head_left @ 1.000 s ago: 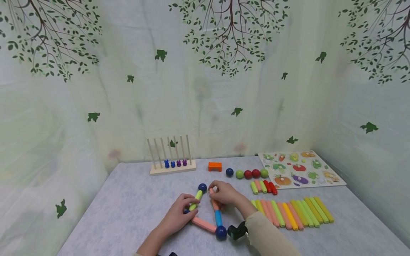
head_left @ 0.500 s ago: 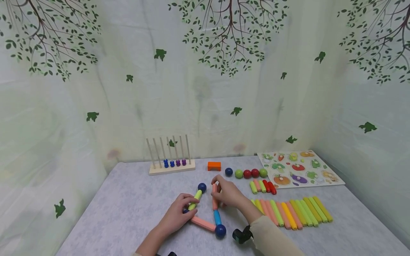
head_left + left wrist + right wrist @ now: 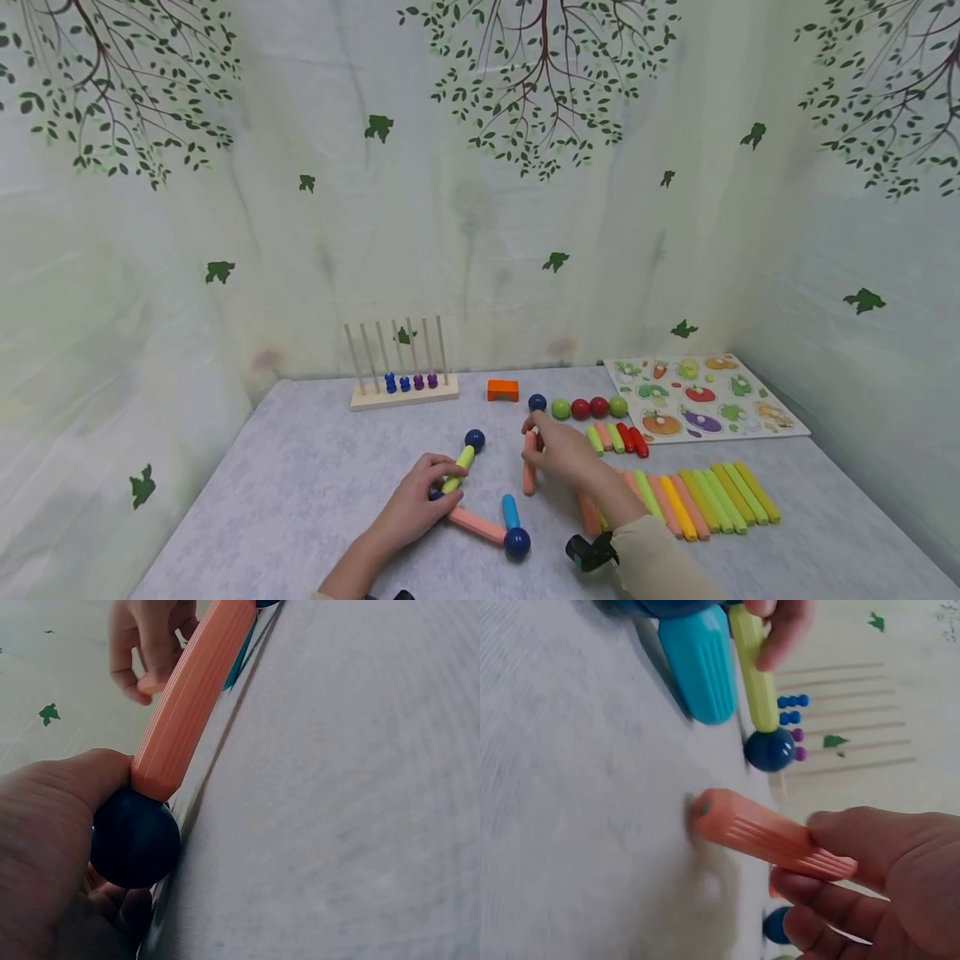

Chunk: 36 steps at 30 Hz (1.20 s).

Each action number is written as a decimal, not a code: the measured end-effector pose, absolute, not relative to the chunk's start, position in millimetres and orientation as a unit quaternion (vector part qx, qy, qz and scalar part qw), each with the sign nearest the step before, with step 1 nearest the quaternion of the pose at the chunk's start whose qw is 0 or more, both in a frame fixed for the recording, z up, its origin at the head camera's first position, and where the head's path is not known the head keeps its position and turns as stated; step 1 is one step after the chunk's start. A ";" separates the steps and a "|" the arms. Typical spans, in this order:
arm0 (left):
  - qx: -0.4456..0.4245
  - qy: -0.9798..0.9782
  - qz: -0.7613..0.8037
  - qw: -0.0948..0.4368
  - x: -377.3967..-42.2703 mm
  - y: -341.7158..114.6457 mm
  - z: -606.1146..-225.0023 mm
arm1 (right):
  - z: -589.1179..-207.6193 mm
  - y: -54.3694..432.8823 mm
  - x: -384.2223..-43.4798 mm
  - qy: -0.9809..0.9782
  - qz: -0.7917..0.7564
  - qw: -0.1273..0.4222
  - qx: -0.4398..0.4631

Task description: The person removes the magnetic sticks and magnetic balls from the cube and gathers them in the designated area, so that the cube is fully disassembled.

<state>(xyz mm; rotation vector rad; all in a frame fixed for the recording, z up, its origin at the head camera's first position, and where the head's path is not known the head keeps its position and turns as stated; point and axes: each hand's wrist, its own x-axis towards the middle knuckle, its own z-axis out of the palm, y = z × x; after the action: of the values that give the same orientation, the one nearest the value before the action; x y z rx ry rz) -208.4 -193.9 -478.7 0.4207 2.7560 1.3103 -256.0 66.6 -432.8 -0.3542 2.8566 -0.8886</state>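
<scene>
My left hand point(image 3: 422, 498) curls round a dark blue ball point(image 3: 136, 838), fingers along the yellow-green stick point(image 3: 459, 469) that joins it to another blue ball point(image 3: 475, 440). A salmon stick point(image 3: 477, 526) runs from the held ball to a third blue ball point(image 3: 517, 543), from which a short blue stick point(image 3: 510, 510) points away, its far end free. To the right of this frame, my right hand point(image 3: 566, 454) pinches a loose salmon stick point(image 3: 765, 836) near one end between thumb and fingers, apart from the blue stick.
Loose long sticks point(image 3: 678, 504) lie in a row at right, with short sticks point(image 3: 618, 438) behind. A line of balls point(image 3: 581, 408), an orange block point(image 3: 502, 390), a peg stand point(image 3: 405, 398) and a vegetable picture board point(image 3: 701, 408) stand at the back.
My right hand has lifted the salmon stick away from the blue stick's end and carried it to the right. The left hand stays in place on the frame.
</scene>
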 end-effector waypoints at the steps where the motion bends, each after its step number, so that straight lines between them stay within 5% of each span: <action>1: 0.137 0.895 0.425 0.030 -208.6 -193.8 -478.2 | -431.6 70.6 -255.2 0.947 -0.290 0.075 -0.113; 14: 0.134 0.896 0.423 0.029 -208.5 -193.6 -477.9 | -433.4 109.5 -239.5 0.958 -0.222 0.114 -0.138; 26: 0.134 0.895 0.424 0.033 -208.3 -192.0 -476.6 | -432.2 106.1 -226.2 0.966 -0.146 0.044 -0.210; 36: 0.138 0.894 0.426 0.027 -208.6 -192.5 -477.8 | -429.1 62.0 -214.4 0.930 -0.199 0.155 -0.269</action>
<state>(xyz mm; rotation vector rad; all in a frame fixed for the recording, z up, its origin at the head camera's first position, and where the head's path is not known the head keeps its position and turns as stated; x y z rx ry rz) -208.6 -192.5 -477.8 0.4272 2.7599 1.3153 -214.4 62.0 -429.1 -0.7699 2.6626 -0.5695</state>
